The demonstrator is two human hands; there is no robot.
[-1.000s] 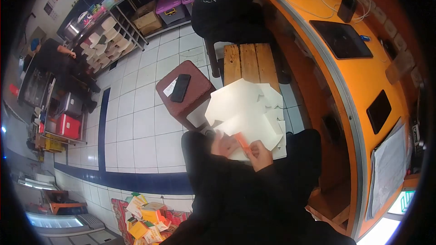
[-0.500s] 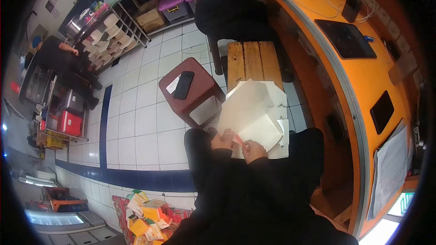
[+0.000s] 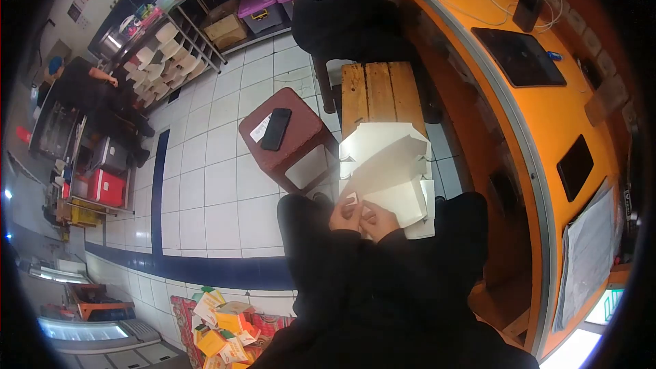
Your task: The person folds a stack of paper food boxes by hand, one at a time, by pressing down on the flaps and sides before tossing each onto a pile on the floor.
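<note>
A white cardboard box blank [image 3: 391, 188], partly folded, lies on the wooden bench [image 3: 383, 92] between my knees. Its front right wall stands up, and its far panel extends away from me with notched edges. At the near left corner, my left hand [image 3: 346, 214] is closed with its fingers pinching a small white flap of the cardboard. Right beside it, my right hand [image 3: 381, 221] is also closed on the same corner, its fingertips meeting the left ones. The part of the flap between the fingers is mostly hidden.
A maroon stool [image 3: 294, 106] with a black phone [image 3: 275, 129] stands to the left. At right runs an orange counter [image 3: 492, 17] bearing a tablet [image 3: 519, 58] and papers. Printed small boxes [image 3: 225, 328] lie at lower left. One person [image 3: 352, 14] sits ahead; another [image 3: 89, 85] stands far left.
The large panel that leaned over the box at the left has swung down or away, exposing the far panel. Both hands have come together at the near left corner.
</note>
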